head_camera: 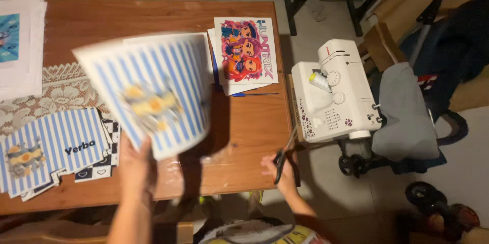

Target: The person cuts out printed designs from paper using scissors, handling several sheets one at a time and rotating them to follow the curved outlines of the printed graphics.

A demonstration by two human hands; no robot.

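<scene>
My left hand pinches an uncut blue striped sheet, my right hand grips scissors at the table edge, cut striped pieces stacked near its left corner.

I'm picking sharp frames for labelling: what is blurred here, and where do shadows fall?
Head view: the striped sheet in the left hand is smeared by motion blur, while the cartoon print and sewing machine look sharp; the sheet casts a dark shadow on the table; the right hand with scissors is dim.
</scene>
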